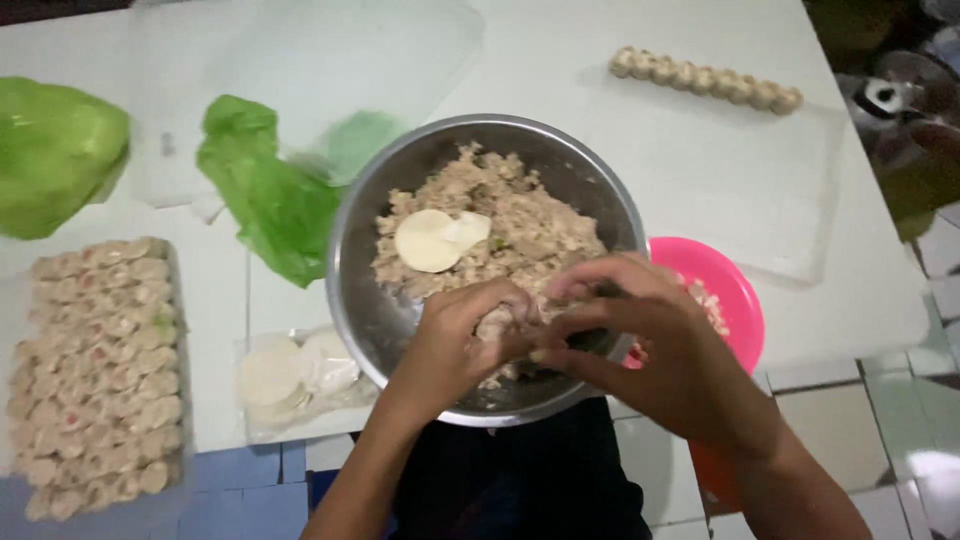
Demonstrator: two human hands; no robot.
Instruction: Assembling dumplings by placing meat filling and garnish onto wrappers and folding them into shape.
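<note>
Pale dough and minced filling form the half-made dumpling (505,325) pinched between both hands at the lower centre of the frame, just above the near rim of the steel bowl (360,300). The left hand (455,345) cups it from below with fingers curled shut around it, and the right hand (640,345) closes over it from the right, fingertips pressed onto its top, so the two hands touch each other around it. Inside the bowl, behind the hands, lies a heap of beige minced filling (520,220), with a round white wrapper (432,240) resting flat on top of it, left of centre. A pink bowl (725,285) sits touching the steel bowl's right side, partly hidden by the right hand. To the lower left of the steel bowl a clear bag of stacked round wrappers (290,380) lies on the white table (700,170). Farther left, a tray (95,375) is packed with rows of finished dumplings. A crumpled green plastic bag (265,195) lies at the upper left of the steel bowl, another green bag (55,150) at the far left edge. At the upper right, a single row of dumplings (705,80) lies on a clear sheet.
</note>
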